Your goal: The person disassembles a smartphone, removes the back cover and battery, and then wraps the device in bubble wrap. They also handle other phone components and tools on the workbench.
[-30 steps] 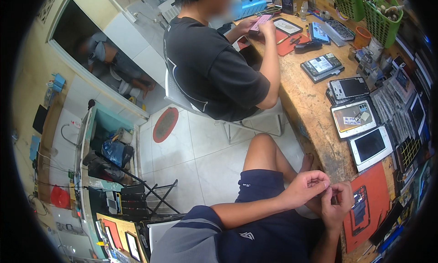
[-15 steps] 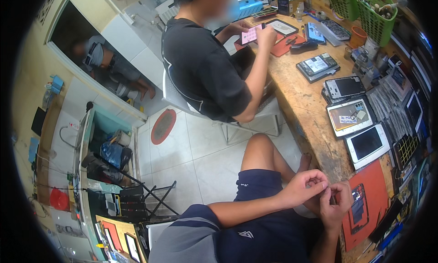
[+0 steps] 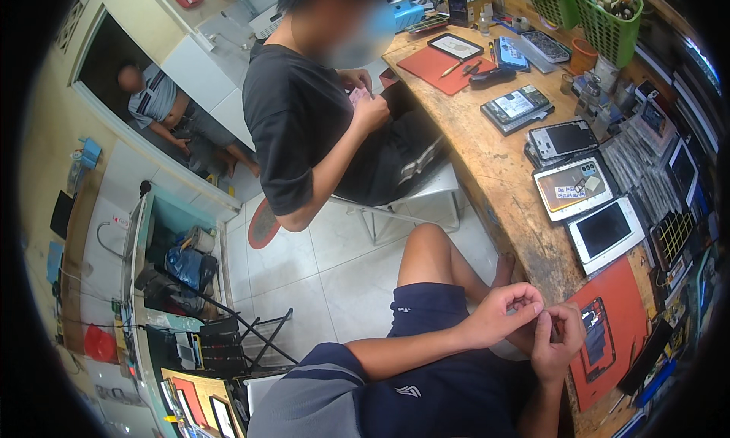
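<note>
Over the bench edge, my left hand (image 3: 503,318) and my right hand (image 3: 557,342) meet at the fingertips. Each is closed in a pinch; whatever they hold, if anything, is too small or too hidden to make out. Just right of my right hand lies an opened phone frame (image 3: 598,341) with dark inner parts, on an orange mat (image 3: 622,295). Beyond the mat sits a white tablet-like device (image 3: 604,233) with a dark screen. Behind it is a phone with a golden back (image 3: 572,188).
A wooden workbench (image 3: 487,145) runs along the right, with more phones (image 3: 564,140), clear sleeves (image 3: 635,160) and green baskets (image 3: 614,27). A co-worker in black (image 3: 304,126) sits ahead, holding a pink item (image 3: 359,95). Another person (image 3: 163,103) is in the doorway. A folding chair (image 3: 258,331) stands left.
The co-worker has turned toward me and drawn the pink item off the bench toward their lap. The person in the doorway has straightened up. My hands keep their pinch.
</note>
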A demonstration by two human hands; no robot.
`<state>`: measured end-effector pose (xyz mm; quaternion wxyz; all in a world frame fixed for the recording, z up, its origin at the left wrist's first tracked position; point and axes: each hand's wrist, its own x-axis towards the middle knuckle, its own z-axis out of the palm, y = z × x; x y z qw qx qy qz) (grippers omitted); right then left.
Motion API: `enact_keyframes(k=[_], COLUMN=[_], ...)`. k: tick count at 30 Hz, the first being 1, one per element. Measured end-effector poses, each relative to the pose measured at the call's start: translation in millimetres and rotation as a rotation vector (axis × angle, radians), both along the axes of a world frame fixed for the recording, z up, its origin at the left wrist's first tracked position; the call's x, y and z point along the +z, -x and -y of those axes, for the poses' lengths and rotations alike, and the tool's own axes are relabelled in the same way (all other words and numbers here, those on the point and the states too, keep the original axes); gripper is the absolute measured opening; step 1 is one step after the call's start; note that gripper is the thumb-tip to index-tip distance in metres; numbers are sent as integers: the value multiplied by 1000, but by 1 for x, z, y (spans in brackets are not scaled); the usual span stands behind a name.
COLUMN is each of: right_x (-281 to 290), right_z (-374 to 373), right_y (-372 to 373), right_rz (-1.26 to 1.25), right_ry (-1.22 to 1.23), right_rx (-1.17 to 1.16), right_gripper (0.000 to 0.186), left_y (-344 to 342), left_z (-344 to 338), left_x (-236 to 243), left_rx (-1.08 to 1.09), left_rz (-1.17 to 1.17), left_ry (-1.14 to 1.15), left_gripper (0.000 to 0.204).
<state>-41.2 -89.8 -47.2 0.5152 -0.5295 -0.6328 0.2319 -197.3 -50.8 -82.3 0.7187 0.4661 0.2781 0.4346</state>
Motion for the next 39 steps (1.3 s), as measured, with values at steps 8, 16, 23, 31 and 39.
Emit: enact_keyframes(k=[8, 16, 23, 31, 39], right_x=[-10, -10, -5, -5, -6], right_z=[1, -5, -6, -10, -10], right_y=[-5, 0, 2, 8, 12], right_rz=[-134, -79, 239, 286, 291], right_ry=[80, 136, -22, -138, -166], right_rx=[54, 61, -8, -28, 15], right_gripper=[6, 5, 10, 8, 9], left_y=[4, 7, 10, 10, 12], left_z=[-4, -5, -3, -2, -5], left_x=[0, -3, 1, 0, -7], left_rx=[-58, 15, 95, 103, -10], left_rz=[-34, 28, -213, -161, 168], left_ry=[-22, 14, -190, -154, 315], left_gripper=[17, 24, 32, 32, 29])
